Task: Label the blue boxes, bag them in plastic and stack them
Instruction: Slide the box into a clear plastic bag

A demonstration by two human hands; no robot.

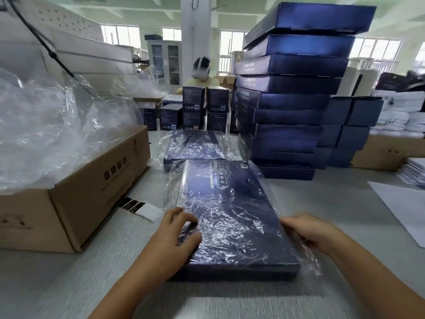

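The blue box (230, 215) lies flat on the counter (69, 284), already inside its plastic bag (172, 187), with its near end between the two hands. The left hand (177, 236) rests on the top face at the near left corner; its fingers (181, 215) are slightly bent and spread, and they press down without closing on anything. The fingers (292, 223) of the right hand (308, 231) are curled around the right long edge, over the film.

Beyond the fingertips lies a second bagged box (193, 146), and further to the right of the right fingers stands the tall stack of blue boxes (292, 100).

The box looks like stiff cardboard, wide and thin, probably not heavy. The film is loose and wrinkled, so I think it can slide on the lid. It seems better to take the box by both long edges, with fingers under the bottom, and not by the plastic alone.
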